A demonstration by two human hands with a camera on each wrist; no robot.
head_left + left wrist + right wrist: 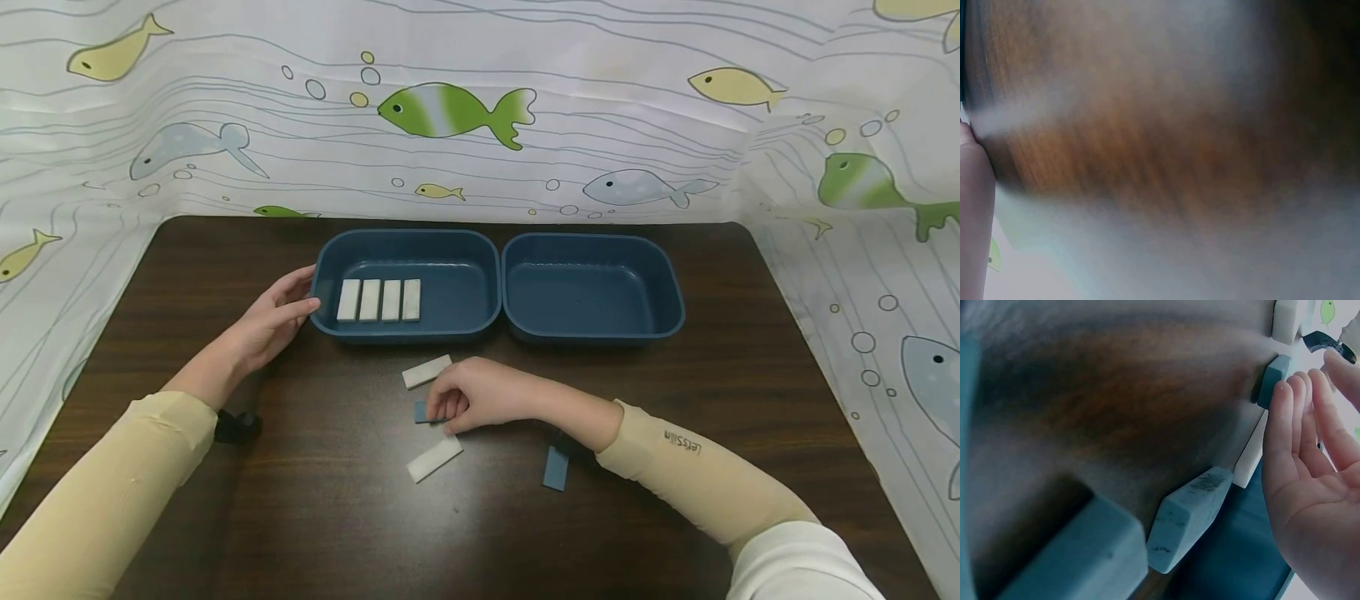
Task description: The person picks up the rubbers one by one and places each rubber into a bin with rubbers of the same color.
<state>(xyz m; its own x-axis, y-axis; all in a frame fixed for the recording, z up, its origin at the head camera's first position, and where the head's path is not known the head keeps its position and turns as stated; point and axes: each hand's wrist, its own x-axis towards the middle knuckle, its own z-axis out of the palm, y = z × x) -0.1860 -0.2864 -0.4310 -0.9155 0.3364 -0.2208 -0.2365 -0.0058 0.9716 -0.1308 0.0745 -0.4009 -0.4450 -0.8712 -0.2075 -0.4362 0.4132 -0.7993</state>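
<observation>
My left hand (272, 321) rests against the left end of the left blue tray (457, 327), thumb and fingers lying along its outer wall. Only a strip of that hand (974, 206) shows in the left wrist view. Over the table in front of the trays, my right hand (483, 393) reaches down to a small blue block (424, 412), partly covered by the fingers. In the right wrist view, my right hand's fingers (1280, 425) meet the edge of this block (1274, 380), with the thumb apart from it. White blocks (427, 372) lie on both sides.
Several white blocks (370, 300) stand in a row inside the left tray. A second blue tray (592, 332) adjoins it on the right. Another blue block (556, 468) lies near my right forearm. Close to the right wrist camera are blue blocks (1188, 519), one with dark marks.
</observation>
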